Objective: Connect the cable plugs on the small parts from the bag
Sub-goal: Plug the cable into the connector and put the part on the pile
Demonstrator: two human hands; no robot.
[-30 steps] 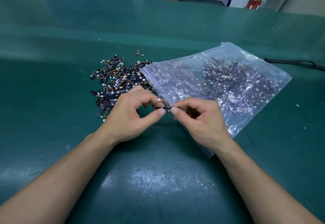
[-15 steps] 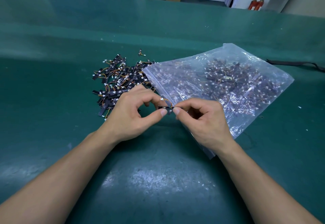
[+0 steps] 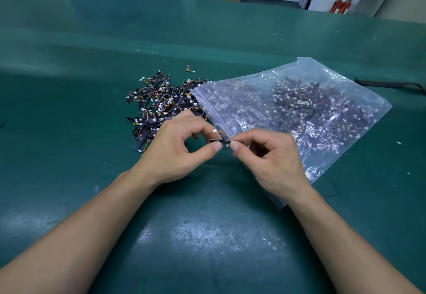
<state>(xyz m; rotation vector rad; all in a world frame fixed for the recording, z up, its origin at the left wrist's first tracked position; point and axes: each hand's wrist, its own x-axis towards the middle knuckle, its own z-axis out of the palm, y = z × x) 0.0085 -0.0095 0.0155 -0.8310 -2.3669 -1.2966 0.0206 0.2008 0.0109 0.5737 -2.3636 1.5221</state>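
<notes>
Black part (image 3: 221, 141) between left hand (image 3: 175, 153), right hand (image 3: 269, 157).

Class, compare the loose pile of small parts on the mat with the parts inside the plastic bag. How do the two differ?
The loose pile lies bare on the green mat; the bagged parts sit enclosed in the clear bag. The loose pile shows crisp colours; the bagged parts look hazy through plastic. The loose pile covers less area than the bagged parts. Both are black strips with orange wires and white plugs.
</notes>
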